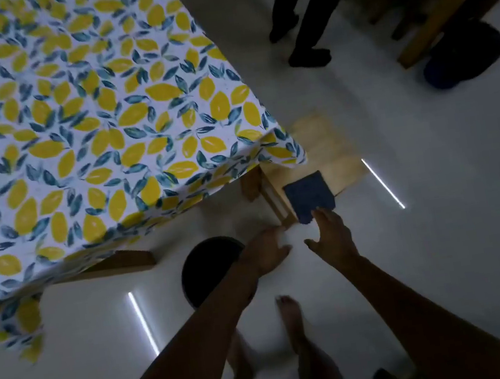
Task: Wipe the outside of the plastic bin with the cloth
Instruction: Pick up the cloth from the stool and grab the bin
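Note:
A folded dark blue cloth [309, 199] lies on the seat edge of a light wooden chair [333, 152] beside the table. My right hand [332, 235] reaches toward it with fingers spread, its fingertips at the cloth's near edge and holding nothing. My left hand [265, 251] hovers open just left of it, above the floor. A round dark bin [202, 270] stands on the white floor by the table's near corner, partly hidden behind my left forearm.
A table with a lemon-print cloth [87, 115] fills the left. Another person's legs [299, 21] stand at the top. A second dark bin [464, 56] sits by wooden furniture [429, 10] at upper right. My bare feet [289, 318] are below.

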### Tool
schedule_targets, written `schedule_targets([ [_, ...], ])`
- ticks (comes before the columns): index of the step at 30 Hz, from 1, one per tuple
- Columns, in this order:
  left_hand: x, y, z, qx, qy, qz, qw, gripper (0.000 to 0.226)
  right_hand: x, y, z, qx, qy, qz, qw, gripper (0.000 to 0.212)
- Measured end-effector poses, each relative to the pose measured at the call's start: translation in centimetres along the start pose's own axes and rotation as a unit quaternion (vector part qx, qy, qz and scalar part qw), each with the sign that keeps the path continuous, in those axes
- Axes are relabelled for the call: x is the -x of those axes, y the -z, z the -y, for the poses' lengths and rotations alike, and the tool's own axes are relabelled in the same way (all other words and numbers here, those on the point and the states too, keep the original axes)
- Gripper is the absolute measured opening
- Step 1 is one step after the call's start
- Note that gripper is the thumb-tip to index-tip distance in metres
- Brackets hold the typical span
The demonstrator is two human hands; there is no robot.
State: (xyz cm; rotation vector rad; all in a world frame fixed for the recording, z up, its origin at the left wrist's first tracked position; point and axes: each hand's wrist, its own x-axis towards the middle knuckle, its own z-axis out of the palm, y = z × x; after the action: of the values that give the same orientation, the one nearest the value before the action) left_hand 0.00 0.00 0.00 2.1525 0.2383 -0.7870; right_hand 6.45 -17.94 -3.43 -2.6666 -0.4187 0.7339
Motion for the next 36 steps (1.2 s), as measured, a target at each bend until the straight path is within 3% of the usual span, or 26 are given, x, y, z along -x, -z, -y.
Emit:
schedule_targets([
  [5,-6.1,-2.6,2.0,0.023,0.053,-0.008,0.998,0.058,-5.3,-3.2,-3.8,0.033,-0.023,-0.007,0.999,0.091],
  [9,-10.5,-5.3,5.2,0.001,0.087,0.016,0.996,0.059,-10.0,-6.7,-6.3,0.063,-0.003,-0.010,0.998,0.106],
  [15,-14.6,-7.3,9.1,-0.001,0.086,-0.013,0.996,0.054,-14.5,-11.4,-9.4,0.153,0.046,0.019,0.987,0.120],
  [17,-15.3,-7.6,10.0,-0.002,0.077,-0.021,0.997,0.053,-14.7,-12.0,-10.4,0.146,0.071,-0.016,0.987,0.104],
  [21,-15.8,-7.8,11.5,-0.009,0.061,-0.019,0.998,0.052,-15.1,-12.0,-11.4,0.101,0.159,-0.168,0.968,0.050],
  [23,-15.4,-7.9,11.9,-0.017,0.054,-0.010,0.998,0.051,-15.6,-11.9,-11.8,0.106,0.193,-0.181,0.959,0.036],
  [29,-13.2,-7.7,13.1,-0.029,0.048,-0.015,0.998,0.050,-13.8,-12.3,-11.0,0.064,0.264,-0.159,0.949,0.012],
  [36,-9.4,-9.1,17.7,-0.016,0.073,-0.045,0.996,0.046,-9.1,-16.6,-5.3,-0.171,0.155,-0.136,0.963,0.019],
])
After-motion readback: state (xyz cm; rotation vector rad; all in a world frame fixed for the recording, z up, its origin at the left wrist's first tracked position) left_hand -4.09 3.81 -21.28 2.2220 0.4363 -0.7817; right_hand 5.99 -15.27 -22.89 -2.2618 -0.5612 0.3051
